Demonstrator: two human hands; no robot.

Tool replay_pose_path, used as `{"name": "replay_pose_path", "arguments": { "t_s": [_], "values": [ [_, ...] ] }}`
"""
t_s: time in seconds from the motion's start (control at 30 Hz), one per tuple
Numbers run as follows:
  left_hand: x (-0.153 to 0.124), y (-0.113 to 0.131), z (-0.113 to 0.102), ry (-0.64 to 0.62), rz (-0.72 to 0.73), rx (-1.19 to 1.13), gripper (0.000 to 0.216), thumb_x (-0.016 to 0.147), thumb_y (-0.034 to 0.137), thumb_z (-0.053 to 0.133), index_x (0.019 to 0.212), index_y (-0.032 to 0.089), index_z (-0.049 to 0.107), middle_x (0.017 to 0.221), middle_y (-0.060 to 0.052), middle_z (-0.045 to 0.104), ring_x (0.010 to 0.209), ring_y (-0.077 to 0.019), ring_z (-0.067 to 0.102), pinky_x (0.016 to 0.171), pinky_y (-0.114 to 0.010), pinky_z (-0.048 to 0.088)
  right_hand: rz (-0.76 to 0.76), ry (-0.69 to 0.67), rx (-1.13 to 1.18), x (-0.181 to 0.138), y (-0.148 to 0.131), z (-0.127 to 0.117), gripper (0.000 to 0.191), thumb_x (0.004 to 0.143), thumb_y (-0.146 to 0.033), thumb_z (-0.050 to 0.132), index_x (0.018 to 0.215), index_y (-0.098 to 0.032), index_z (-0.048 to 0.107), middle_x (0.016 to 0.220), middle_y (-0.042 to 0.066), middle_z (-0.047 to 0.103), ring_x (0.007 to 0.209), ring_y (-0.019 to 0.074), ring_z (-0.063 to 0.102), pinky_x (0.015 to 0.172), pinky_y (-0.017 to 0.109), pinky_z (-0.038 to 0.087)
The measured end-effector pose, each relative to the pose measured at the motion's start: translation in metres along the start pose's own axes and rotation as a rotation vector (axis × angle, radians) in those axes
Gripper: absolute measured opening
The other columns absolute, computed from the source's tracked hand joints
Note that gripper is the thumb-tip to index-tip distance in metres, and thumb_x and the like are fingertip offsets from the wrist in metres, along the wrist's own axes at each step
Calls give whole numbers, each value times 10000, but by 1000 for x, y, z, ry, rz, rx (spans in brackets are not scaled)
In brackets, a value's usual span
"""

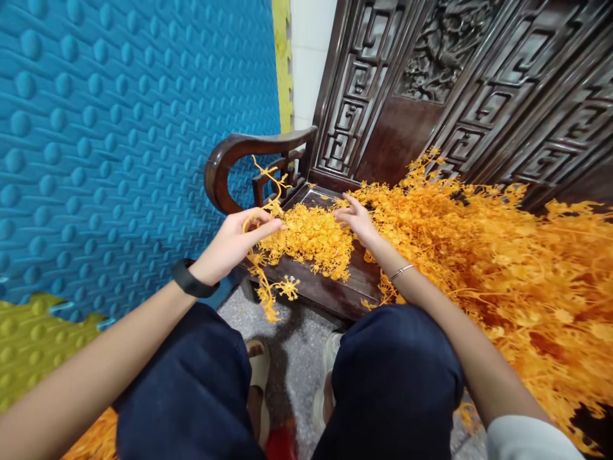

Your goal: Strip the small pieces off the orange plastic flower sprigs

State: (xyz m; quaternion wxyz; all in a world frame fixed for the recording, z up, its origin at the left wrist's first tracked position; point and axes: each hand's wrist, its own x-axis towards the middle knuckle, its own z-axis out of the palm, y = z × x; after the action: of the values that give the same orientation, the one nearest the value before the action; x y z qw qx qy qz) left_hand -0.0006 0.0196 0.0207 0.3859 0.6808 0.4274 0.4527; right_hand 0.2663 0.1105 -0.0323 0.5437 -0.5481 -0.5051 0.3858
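My left hand [246, 236] is closed around the stem of an orange plastic flower sprig [268, 291], whose parts stick out above and below the fingers. Small orange blossoms lie in a low pile [316, 236] on the dark wooden seat [330, 291], between my two hands. Over the right edge of that pile is my right hand [357, 220], fingers apart, with nothing visible in it; the fingertips are close to the blossoms. To the right rises a large heap of branching orange sprigs [479, 255].
The wooden bench has a curved armrest [225, 172] at left and a carved back [397, 128] behind the seat. Blue foam matting [119, 140] stands close on the left. More orange pieces [96, 437] lie at lower left, and something red [281, 444] is on the floor.
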Motion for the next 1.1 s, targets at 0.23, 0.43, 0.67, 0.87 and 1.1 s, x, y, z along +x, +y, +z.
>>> {"name": "replay_pose_path", "arguments": {
  "t_s": [0.23,0.43,0.67,0.87,1.1],
  "values": [
    [4,-6,-1,-4,65,-6,223,750,367,649,732,166,552,711,19,525,683,-117,466,664,-239,361,-89,-508,-104,-35,-54,38,309,786,-443,579,862,-156,666,880,68,662,622,106,602,601,265,473],
    [5,-6,1,19,110,-40,172,742,299,666,725,162,563,708,24,532,710,-115,476,683,-234,365,-91,-729,-39,-66,-89,57,186,731,-332,671,751,-152,632,696,16,642,594,100,584,616,265,470],
    [4,-5,5,6,27,-65,282,754,362,645,632,151,502,606,43,434,574,-80,374,556,-226,277,-72,-644,40,-69,-92,65,66,745,-179,616,717,-148,564,627,1,618,608,109,598,626,268,457],
    [2,-1,4,60,-16,-111,262,768,342,615,612,144,543,512,42,443,508,-77,381,521,-227,266,45,-548,87,-67,-98,77,70,714,-101,578,668,-138,539,604,9,612,535,106,583,580,264,437],
    [5,0,10,58,-102,-117,211,744,292,623,613,129,597,437,50,408,442,-63,337,461,-222,224,152,-447,33,-61,-89,79,114,685,-81,588,582,-129,582,536,14,579,504,102,556,579,266,428]
  ]
}}
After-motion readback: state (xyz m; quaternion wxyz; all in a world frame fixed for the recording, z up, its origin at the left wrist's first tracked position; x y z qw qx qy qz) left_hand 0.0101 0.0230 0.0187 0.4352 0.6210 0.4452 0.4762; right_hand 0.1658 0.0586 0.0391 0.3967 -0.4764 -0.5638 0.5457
